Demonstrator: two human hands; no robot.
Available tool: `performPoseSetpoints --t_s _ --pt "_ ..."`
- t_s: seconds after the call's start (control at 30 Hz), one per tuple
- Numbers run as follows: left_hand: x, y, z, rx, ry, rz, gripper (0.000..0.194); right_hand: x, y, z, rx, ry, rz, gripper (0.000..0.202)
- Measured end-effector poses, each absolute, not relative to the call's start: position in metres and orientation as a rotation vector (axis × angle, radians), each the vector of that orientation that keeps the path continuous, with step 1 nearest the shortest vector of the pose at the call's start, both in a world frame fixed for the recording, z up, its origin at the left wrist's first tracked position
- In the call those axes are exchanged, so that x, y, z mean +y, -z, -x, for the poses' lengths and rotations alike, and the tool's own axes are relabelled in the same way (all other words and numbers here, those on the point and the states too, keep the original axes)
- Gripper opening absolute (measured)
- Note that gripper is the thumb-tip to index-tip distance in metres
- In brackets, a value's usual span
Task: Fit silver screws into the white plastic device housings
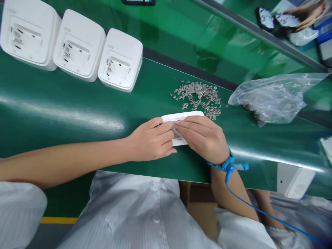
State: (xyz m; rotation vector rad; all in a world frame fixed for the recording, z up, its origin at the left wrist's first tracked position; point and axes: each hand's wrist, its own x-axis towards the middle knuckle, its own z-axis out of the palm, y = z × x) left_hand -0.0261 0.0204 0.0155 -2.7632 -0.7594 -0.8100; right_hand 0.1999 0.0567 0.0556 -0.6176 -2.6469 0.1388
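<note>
A white plastic piece (178, 142) lies between my two hands near the middle of the green table. My left hand (155, 141) holds its left side, the fingers bent over the edge. My right hand (203, 136) reaches in from the right with its fingers pressed together over the middle of the piece; whatever the fingertips pinch is too small to make out. A blue wrist strap (228, 165) with a cord is on my right wrist. Just beyond the piece lies a loose pile of small metal parts (198, 95).
Three white housings (118, 60) stand in a row at the upper left. A clear plastic bag (275, 98) with metal parts lies at the right. Another white housing (294, 180) sits at the lower right edge, beside a person. Another person's hand (308, 15) shows at the top right.
</note>
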Motion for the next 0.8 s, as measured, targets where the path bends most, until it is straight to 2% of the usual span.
performPoseSetpoints --t_s 0.53,0.63,0.8 --pt "0.022 -0.015 0.024 -0.759 0.945 2.759 0.033 0.058 -0.057 -0.190 -2.809 -0.174 0.570 0.031" --pt "0.022 -0.013 0.024 -0.765 0.937 2.750 0.032 0.058 -0.058 -0.191 -2.676 -0.207 0.572 0.024" --pt "0.020 -0.011 0.026 -0.744 0.851 2.761 0.034 0.061 -0.065 -0.196 -2.308 -0.105 0.875 0.018"
